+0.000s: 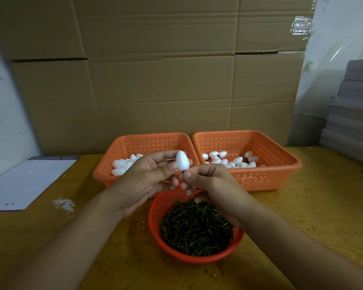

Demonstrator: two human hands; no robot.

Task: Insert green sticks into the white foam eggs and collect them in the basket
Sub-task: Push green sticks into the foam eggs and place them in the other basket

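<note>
**Head view: egg held up, stick going in from below**

Head camera looks down on a white foam egg point(181, 160), held pointed end up above the table point(302, 206), in front of the gap between two orange baskets. The left hand point(147, 176) pinches the egg between thumb and curled fingers. Just beneath it, the right hand point(205, 181) pinches a green stick point(182, 174) whose top meets the egg's blunt bottom; only a short bit of the stick shows between egg and fingers, so how deep it sits I cannot tell.

Directly below the hands stands a round red bowl point(155, 208) heaped with green sticks point(195, 229). Behind, side by side and touching, the left basket point(122, 147) holds a cluster of eggs point(122, 164) and the right basket point(281, 155) holds more eggs point(231, 161) spread over its floor. A lined paper pad point(27, 183) lies at the table's left. Cardboard point(155, 70) stands behind the baskets, and grey slabs point(352, 114) are stacked at the far right.
</note>
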